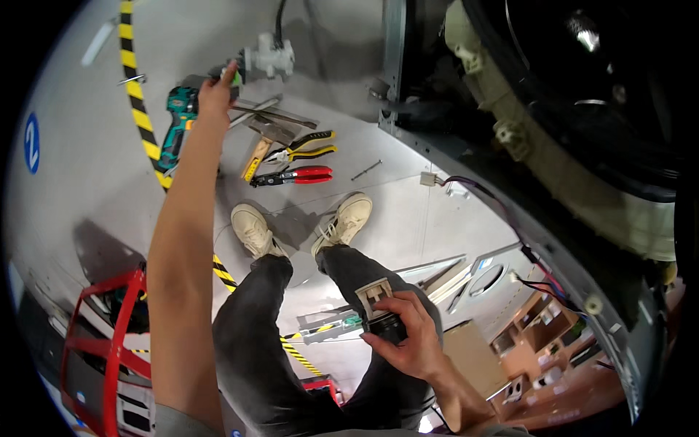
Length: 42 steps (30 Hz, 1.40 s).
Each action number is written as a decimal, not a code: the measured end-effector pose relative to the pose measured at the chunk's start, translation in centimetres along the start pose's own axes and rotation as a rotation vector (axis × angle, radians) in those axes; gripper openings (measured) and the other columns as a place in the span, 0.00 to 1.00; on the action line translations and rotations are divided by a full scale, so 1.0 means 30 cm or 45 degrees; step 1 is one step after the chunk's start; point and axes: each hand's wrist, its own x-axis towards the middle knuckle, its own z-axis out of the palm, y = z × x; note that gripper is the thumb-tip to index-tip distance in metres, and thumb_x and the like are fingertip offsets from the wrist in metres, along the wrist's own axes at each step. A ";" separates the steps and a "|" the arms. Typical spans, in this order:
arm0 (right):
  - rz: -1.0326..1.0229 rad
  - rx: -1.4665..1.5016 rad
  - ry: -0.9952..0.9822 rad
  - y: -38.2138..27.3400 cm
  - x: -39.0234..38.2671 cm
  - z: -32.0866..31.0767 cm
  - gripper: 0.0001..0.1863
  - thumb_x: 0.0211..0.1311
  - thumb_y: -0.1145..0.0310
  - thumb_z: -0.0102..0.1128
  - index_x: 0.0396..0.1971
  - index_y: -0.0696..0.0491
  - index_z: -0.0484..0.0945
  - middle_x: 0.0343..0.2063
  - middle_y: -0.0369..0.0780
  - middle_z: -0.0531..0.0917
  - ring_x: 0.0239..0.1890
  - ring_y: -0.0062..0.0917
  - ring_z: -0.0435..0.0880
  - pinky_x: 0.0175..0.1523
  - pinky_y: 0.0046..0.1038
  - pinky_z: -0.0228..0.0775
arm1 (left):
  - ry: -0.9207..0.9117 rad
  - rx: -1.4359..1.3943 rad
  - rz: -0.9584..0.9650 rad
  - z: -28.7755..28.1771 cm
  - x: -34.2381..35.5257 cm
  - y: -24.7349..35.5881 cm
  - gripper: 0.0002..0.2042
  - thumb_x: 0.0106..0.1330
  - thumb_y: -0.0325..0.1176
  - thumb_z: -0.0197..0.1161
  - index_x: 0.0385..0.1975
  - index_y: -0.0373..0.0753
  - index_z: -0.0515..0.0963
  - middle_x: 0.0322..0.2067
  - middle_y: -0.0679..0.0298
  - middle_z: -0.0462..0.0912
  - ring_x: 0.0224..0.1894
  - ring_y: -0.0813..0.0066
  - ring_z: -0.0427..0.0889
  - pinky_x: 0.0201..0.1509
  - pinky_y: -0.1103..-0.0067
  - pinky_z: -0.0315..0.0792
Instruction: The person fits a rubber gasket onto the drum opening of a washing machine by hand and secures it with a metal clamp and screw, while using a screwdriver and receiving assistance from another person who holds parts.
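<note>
Light bright, fairly even on the smooth pale grey floor point(87, 189); source out of frame. Soft shadows between off-white lace-up shoes point(251, 231). Glare spots on glossy black curved surface point(575, 95), otherwise near-black. Right hand point(413, 339) fairly sharp; its black-and-cream plastic part point(384, 325) loses dark detail. Fisheye bows yellow-and-black striped tape point(131, 73) toward floor's left edge; corners blacked out.

On the floor point(196, 29) just beyond my shoes point(251, 231), wire strippers point(313, 173) lie nearest, combination pliers point(295, 153) behind them; a hammer point(271, 131) rests left of the pliers, a screw point(366, 170) right, a cordless drill point(178, 120) farther left, with a metal frame point(502, 200) at right.
</note>
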 end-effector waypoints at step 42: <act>-0.503 -0.618 0.157 0.136 0.284 0.029 0.22 0.39 0.66 0.75 0.37 0.51 0.78 0.34 0.41 0.75 0.32 0.35 0.79 0.37 0.32 0.74 | -1.299 0.588 0.777 0.670 -0.367 -0.144 0.23 0.59 0.45 0.67 0.40 0.27 0.77 0.30 0.57 0.82 0.31 0.76 0.77 0.40 0.79 0.72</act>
